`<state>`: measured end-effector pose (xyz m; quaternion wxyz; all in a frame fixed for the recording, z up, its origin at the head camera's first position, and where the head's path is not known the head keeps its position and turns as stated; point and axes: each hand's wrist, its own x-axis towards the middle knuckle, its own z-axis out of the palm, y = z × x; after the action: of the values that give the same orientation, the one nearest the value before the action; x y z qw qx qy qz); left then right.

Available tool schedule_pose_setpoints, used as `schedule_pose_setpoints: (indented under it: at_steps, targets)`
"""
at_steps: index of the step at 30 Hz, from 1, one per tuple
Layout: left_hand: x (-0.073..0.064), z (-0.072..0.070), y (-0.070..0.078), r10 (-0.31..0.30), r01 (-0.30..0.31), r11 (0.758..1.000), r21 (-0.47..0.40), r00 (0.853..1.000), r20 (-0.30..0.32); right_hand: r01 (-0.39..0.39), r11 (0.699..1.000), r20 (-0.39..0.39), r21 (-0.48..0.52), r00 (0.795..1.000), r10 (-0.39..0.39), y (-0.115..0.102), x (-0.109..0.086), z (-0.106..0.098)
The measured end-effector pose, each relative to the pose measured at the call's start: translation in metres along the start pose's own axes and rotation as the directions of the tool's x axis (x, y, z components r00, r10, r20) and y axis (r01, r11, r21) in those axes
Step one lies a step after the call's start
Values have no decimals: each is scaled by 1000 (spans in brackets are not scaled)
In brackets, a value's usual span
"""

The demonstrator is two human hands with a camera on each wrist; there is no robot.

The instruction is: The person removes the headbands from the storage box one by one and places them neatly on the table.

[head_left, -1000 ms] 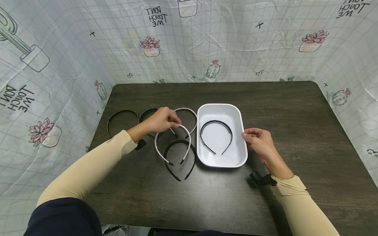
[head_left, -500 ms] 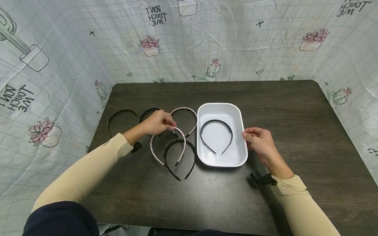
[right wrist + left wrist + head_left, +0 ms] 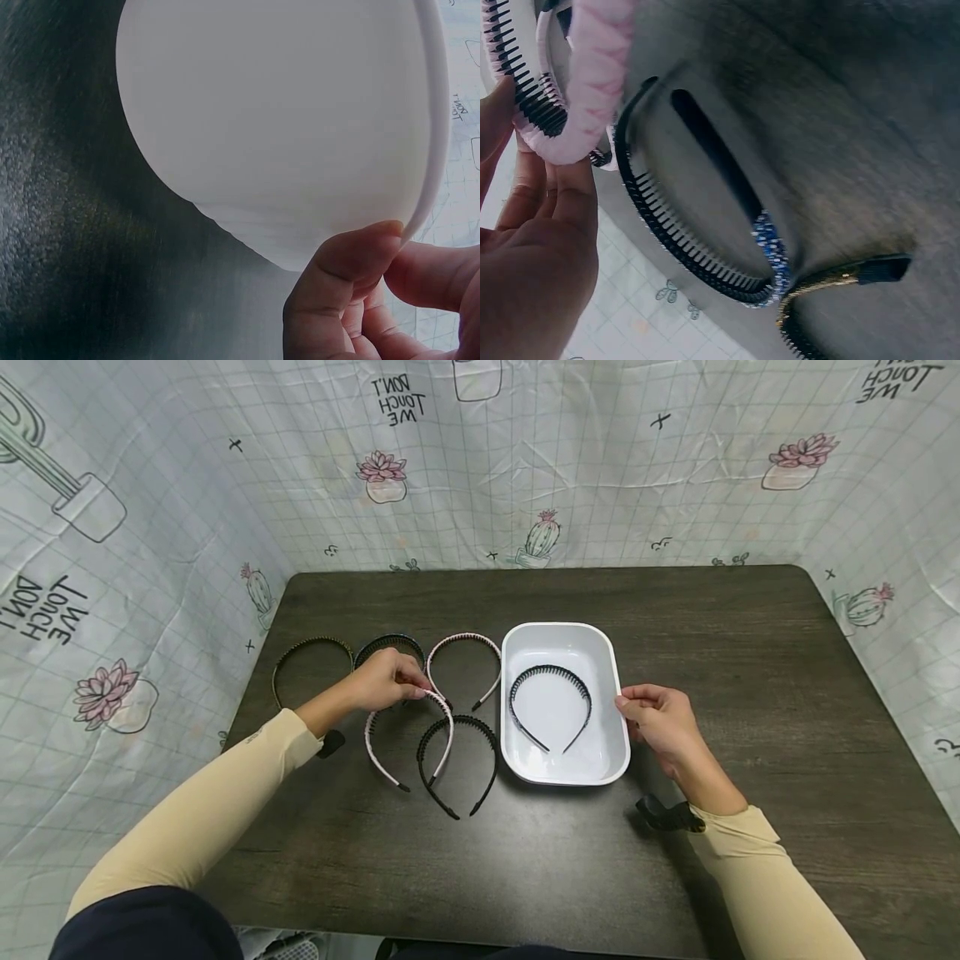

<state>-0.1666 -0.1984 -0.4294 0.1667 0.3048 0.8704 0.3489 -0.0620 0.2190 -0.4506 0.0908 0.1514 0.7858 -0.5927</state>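
Observation:
Between thumb and fingers my left hand [image 3: 386,680] pinches a pink headband [image 3: 596,82] by the top of its arch, teeth inside and dark tips downward. In the head view one leg overlaps a black toothed headband [image 3: 495,752] lying on the table. My right hand [image 3: 663,722] pinches the right rim of a white tray [image 3: 555,642]. Inside that tray lies a dark toothed headband [image 3: 551,669], its ends toward me. A second pale pink headband [image 3: 465,636] lies behind, beside the tray's left wall.
Behind my left hand lies a black headband with blue sequins [image 3: 772,251], partly covered in the head view. Farther left is a gold one [image 3: 313,640]. The dark wooden table [image 3: 765,693] is bounded by a printed cloth [image 3: 600,460] at back and sides.
My left hand has moved left and slightly toward me with the pink headband, away from the tray. My right hand and the tray stay in place.

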Motion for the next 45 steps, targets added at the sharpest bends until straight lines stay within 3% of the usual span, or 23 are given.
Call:
schedule_pose_setpoints:
  at_steps: [14,26,45]
  targets:
    - [-15,1,-16,17,-17,1000,-8,1000,-8,9,1000,-2,1,1000,-9,1,0,1]
    - [-27,3,-26,-6,6,1000,-14,1000,4,5,1000,2,-2,1000,-5,1,1,2]
    - [-40,4,-40,-23,22,999,-37,999,-33,33,999,15,40,999,-34,6,3,0]
